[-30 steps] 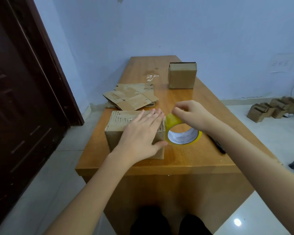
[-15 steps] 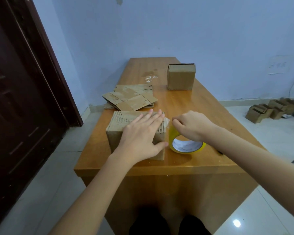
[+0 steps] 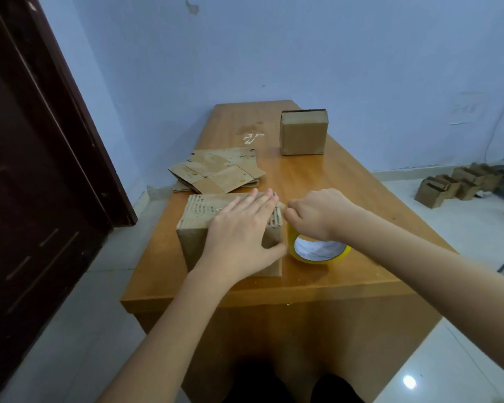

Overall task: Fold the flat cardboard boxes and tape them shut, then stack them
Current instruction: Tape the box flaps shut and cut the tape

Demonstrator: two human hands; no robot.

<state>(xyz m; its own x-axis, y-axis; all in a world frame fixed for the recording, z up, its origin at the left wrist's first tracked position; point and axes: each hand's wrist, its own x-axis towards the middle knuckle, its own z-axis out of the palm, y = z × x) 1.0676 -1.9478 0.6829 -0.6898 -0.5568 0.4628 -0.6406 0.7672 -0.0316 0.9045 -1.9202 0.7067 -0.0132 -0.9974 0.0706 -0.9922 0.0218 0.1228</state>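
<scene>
Lowered since earlier, tape roll (image 3: 317,250) now flat on counter (image 3: 332,181) beside box (image 3: 230,228); left hand (image 3: 242,228) flat atop light, stiff box; right hand (image 3: 317,213) pinching tape end, likely sticky; press flaps at seam.

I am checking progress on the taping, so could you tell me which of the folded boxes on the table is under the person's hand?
It is the near box at the table's front edge, with the left hand flat on top; the far box stands untouched.

Soft even daylight, wide-angle bending, floor glare (image 3: 409,381)
</scene>
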